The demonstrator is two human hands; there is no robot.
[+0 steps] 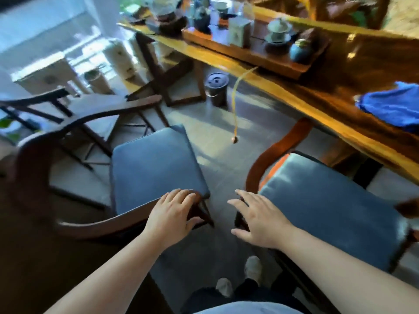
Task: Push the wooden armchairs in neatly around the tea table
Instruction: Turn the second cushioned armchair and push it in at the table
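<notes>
Two dark wooden armchairs with blue seat cushions stand in front of me, short of the long wooden tea table [278, 87]. The left armchair [154, 159] is turned at an angle, its curved arm sweeping round to the left. My left hand [174, 211] rests on the end of its near armrest, fingers curled over the wood. The right armchair [328, 205] sits closer to the table, with its front under the table's edge. My right hand [258, 218] hovers with spread fingers at that chair's near left corner; whether it touches the wood is unclear.
A third dark chair [74, 105] stands further left. On the table are a tea tray [249, 51] with pots and cups and a blue cloth [392, 105]. A dark bucket [216, 89] sits on the floor under the table. My feet [251, 268] are between the chairs.
</notes>
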